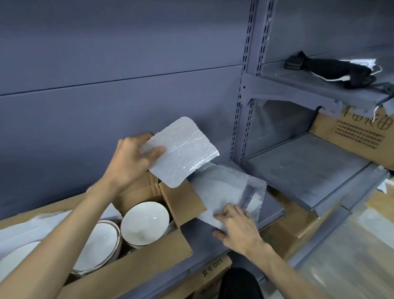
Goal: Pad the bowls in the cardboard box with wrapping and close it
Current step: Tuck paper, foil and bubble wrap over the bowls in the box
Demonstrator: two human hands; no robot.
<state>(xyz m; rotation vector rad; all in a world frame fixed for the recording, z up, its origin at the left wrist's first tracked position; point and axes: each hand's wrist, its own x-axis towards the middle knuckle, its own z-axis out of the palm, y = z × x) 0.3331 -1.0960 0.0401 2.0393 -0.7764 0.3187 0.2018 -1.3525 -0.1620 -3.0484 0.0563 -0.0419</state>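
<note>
An open cardboard box (pixel 141 260) lies on a grey shelf at the lower left, with white bowls in it. One bowl (pixel 144 222) stands at the box's right end and another (pixel 99 244) sits beside it, partly behind my left forearm. My left hand (pixel 132 157) holds a white bubble wrap sheet (pixel 182 151) above the box's far flap. To the right of the box, a stack of bubble wrap sheets (pixel 225 191) rests on the shelf. My right hand (pixel 235 228) lies on that stack's near edge, fingers pinching a sheet.
The grey shelf (pixel 200 246) runs under the box. A slotted upright (pixel 245 106) divides it from the right-hand shelves (pixel 303 167). A black item (pixel 335 69) lies on the upper right shelf, and printed cardboard boxes (pixel 359 133) stand at the right and below.
</note>
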